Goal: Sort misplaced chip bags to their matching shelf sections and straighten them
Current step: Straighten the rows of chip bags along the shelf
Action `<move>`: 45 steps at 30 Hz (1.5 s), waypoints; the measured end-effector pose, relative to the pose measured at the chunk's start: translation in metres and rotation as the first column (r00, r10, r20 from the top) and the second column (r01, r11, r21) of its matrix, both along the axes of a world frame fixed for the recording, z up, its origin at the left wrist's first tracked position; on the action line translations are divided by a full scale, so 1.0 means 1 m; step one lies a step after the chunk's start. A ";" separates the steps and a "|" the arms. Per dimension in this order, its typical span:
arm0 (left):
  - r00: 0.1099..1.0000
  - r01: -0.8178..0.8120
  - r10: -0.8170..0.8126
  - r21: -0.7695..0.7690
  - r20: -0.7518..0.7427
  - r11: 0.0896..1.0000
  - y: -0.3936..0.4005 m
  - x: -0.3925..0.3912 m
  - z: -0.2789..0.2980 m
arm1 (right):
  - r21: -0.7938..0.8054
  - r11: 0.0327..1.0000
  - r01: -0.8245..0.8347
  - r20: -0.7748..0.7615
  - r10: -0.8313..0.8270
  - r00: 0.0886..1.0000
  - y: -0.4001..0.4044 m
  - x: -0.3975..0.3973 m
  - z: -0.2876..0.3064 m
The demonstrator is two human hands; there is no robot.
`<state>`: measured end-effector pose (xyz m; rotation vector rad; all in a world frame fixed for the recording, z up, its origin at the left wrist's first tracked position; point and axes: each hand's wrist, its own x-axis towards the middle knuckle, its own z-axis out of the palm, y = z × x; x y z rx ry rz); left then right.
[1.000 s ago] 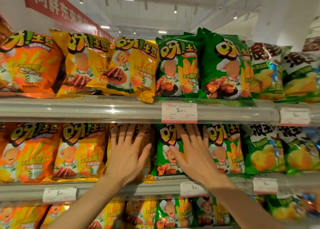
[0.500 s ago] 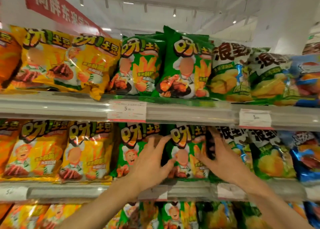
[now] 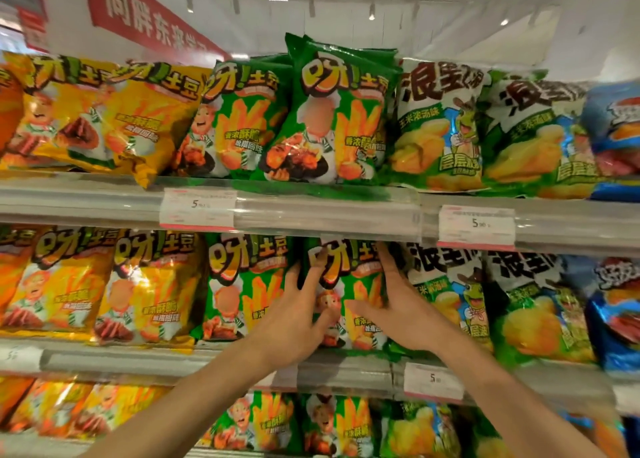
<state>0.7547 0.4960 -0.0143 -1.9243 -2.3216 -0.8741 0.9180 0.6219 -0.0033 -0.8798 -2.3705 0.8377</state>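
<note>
A green chip bag stands upright on the middle shelf, between another green bag and a white-and-green corn chip bag. My left hand grips its left edge, fingers reaching into the gap beside it and thumb on its front. My right hand grips its right edge, fingers slid up between it and the corn chip bag, thumb across the front. The lower part of the bag is hidden behind my hands.
Yellow bags fill the left of the middle shelf and blue bags the far right. The top shelf holds the same colour order, with price tags on its rail. More bags stand on the shelf below.
The view has shifted right along the shelf. My hands moved from pressing flat on a yellow and a green bag to taking hold of one green bag by its two sides.
</note>
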 end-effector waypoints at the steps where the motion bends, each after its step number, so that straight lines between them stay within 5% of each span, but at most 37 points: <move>1: 0.999 0.016 -0.016 0.001 0.028 1.000 0.000 0.001 0.000 | 0.000 1.000 -0.001 -0.004 0.001 1.000 0.001 0.001 0.002; 10: 0.997 0.065 -0.065 -0.012 0.049 0.998 -0.004 -0.004 0.008 | -0.009 0.999 0.039 0.086 -0.039 0.996 -0.005 -0.001 0.010; 16: 0.993 0.029 -0.033 0.038 0.115 0.999 0.008 -0.001 0.022 | 0.263 0.961 0.088 0.137 -0.127 0.982 -0.016 0.002 0.038; 20: 0.995 -0.019 0.022 -0.026 0.100 0.999 0.013 -0.001 0.033 | 0.292 0.954 0.070 0.255 -0.149 0.955 -0.015 -0.003 0.043; 24: 0.993 0.005 0.009 0.119 -0.114 0.993 -0.015 -0.001 0.027 | 0.491 0.858 0.148 0.133 -0.242 0.961 -0.024 0.002 0.027; 27: 0.904 0.008 0.130 0.318 -0.408 0.948 -0.031 -0.021 0.014 | 0.692 0.695 0.196 0.053 -0.319 0.946 -0.035 -0.008 0.002; 29: 0.850 -0.038 0.219 0.358 -0.478 0.933 -0.032 -0.041 0.007 | 0.727 0.656 0.202 0.037 -0.331 0.943 -0.044 -0.025 -0.010; 34: 0.806 -0.170 0.290 0.269 -0.516 0.948 -0.021 -0.070 -0.006 | 0.733 0.642 0.225 0.063 -0.393 0.918 -0.051 -0.058 -0.022; 45: 0.850 -0.114 0.260 0.321 -0.458 0.940 -0.017 -0.087 -0.009 | 0.730 0.637 0.248 0.054 -0.416 0.908 -0.054 -0.061 -0.022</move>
